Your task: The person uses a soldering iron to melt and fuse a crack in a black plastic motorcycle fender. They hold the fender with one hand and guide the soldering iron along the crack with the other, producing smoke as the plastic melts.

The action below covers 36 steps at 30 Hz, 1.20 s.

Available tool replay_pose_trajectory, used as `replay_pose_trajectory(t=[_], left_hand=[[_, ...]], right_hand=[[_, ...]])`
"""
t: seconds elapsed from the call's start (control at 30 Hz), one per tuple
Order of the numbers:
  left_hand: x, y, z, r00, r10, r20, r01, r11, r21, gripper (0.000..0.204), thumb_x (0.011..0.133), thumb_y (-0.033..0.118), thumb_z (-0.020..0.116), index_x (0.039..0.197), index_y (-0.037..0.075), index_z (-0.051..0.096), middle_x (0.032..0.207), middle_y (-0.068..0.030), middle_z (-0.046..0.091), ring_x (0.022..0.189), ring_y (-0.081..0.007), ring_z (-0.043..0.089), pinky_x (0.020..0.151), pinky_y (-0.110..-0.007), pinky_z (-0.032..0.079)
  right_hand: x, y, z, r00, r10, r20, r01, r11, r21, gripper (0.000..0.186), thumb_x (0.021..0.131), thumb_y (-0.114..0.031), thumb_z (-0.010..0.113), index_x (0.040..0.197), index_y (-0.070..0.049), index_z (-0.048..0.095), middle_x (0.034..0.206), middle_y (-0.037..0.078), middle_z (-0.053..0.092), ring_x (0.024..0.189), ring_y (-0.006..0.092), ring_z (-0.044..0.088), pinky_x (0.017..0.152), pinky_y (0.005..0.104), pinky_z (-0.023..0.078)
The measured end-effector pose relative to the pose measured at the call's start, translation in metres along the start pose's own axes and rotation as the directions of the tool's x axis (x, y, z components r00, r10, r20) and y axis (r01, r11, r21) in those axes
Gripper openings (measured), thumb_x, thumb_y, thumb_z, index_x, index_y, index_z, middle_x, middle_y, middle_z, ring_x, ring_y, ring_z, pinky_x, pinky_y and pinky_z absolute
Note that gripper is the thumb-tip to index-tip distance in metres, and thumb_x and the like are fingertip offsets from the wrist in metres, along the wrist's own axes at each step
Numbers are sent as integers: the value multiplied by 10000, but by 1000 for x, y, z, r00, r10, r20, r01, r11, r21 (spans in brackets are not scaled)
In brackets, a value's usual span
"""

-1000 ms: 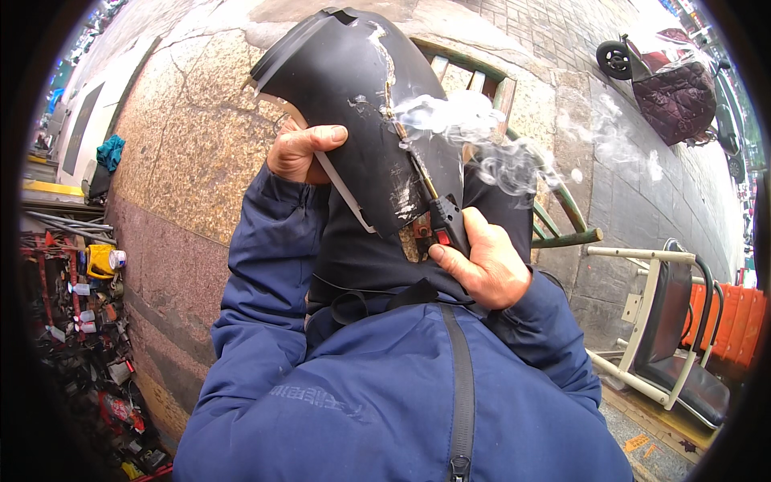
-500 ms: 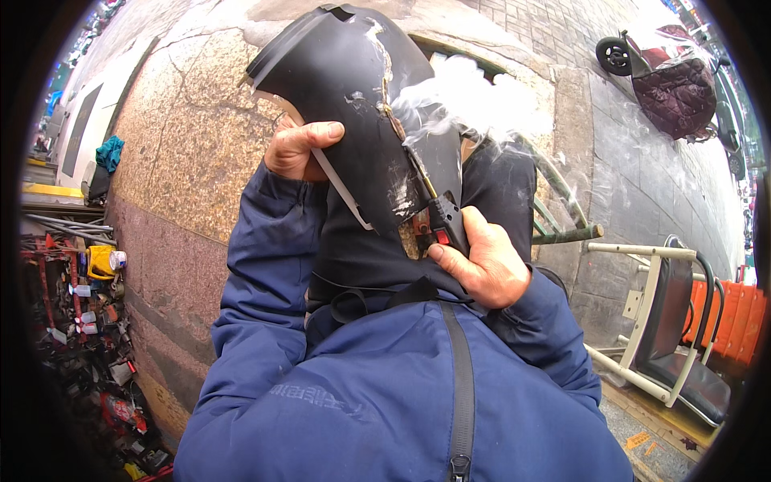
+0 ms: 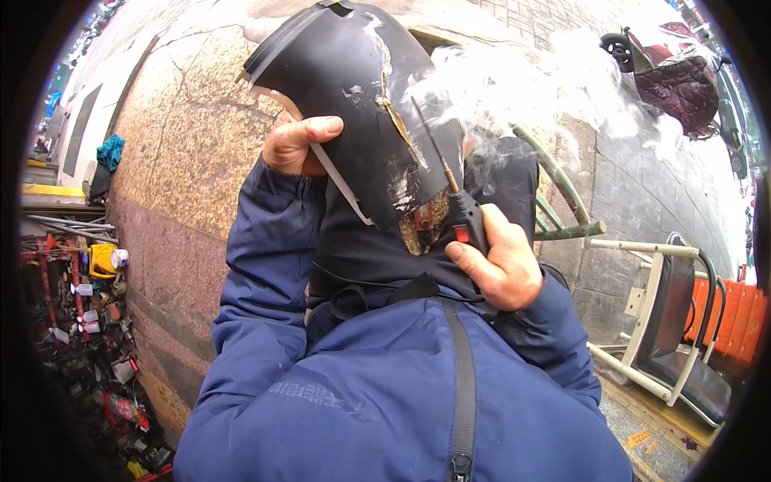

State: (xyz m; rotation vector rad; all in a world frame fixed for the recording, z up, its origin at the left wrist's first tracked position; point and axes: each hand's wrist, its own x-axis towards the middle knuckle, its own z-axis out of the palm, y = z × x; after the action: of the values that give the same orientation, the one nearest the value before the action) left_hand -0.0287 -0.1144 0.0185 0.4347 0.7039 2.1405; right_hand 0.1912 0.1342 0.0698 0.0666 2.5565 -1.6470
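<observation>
A curved black plastic panel (image 3: 337, 72) lies over my lap, with a rough pale and brown seam running down its right part. My left hand (image 3: 299, 143) grips the panel's left edge, thumb on top and fingers hidden beneath. In my right hand (image 3: 502, 261) is a soldering iron (image 3: 466, 221) with a black handle, a red switch and a long thin metal tip. The tip points up and slightly left, close to the seam; whether it touches the panel I cannot tell. White smoke (image 3: 498, 96) drifts up and right from there.
A chair with a pale frame and black seat (image 3: 666, 321) stands at right, beside orange panels (image 3: 731, 317). Green bars (image 3: 558, 181) of a seat or stand show past my knee. A wheeled thing with a maroon quilted cover (image 3: 679, 92) is far right. Cluttered tools (image 3: 88, 321) lie left.
The soldering iron has come off the seam, moving right and tilting more upright with my right hand. Smoke has spread wider to the right. My left hand and the panel have hardly moved.
</observation>
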Motion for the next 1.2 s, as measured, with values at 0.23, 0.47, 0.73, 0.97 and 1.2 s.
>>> replay_pose_trajectory(t=[0.23, 0.47, 0.73, 0.97, 1.2], left_hand=[[2, -2, 2, 997, 9, -78, -6, 1000, 30, 429, 906, 4, 602, 1325, -91, 592, 1213, -233, 712, 1083, -354, 729, 989, -491, 592], [1, -1, 4, 999, -7, -52, 6, 1000, -12, 417, 929, 34, 606, 1327, -88, 594, 1214, -232, 713, 1099, -344, 723, 1022, -477, 574], [1, 0, -1, 999, -34, -19, 34, 999, -27, 371, 947, 53, 589, 1276, -114, 628, 1218, -242, 715, 1109, -345, 721, 1038, -474, 564], [-1, 0, -2, 999, -43, -33, 42, 998, -47, 365, 946, 52, 586, 1264, -121, 633, 1207, -250, 717, 1100, -350, 724, 1032, -477, 568], [-1, -1, -1, 998, -5, -70, 3, 999, -36, 376, 939, 48, 585, 1271, -125, 624, 1207, -258, 715, 1088, -357, 729, 1017, -483, 583]], right_hand=[[2, 2, 2, 997, -67, 27, 69, 996, -50, 327, 936, -195, 763, 1064, 11, 544, 748, 214, 651, 650, 370, 667, 614, 423, 503], [5, 6, 5, 998, -12, 61, 16, 998, -60, 349, 941, -209, 755, 1088, 19, 535, 776, 237, 658, 691, 418, 674, 640, 442, 513], [6, 10, 7, 997, 2, 81, 2, 998, -60, 372, 951, -234, 746, 1098, 24, 522, 806, 252, 671, 735, 430, 690, 661, 462, 520], [4, 13, 8, 996, 8, 87, -4, 999, -53, 373, 954, -237, 743, 1101, 24, 520, 808, 246, 677, 742, 428, 695, 665, 462, 524], [2, 15, 8, 996, 17, 90, -10, 997, -74, 358, 953, -233, 741, 1092, 16, 526, 789, 236, 671, 728, 425, 688, 660, 464, 519]])
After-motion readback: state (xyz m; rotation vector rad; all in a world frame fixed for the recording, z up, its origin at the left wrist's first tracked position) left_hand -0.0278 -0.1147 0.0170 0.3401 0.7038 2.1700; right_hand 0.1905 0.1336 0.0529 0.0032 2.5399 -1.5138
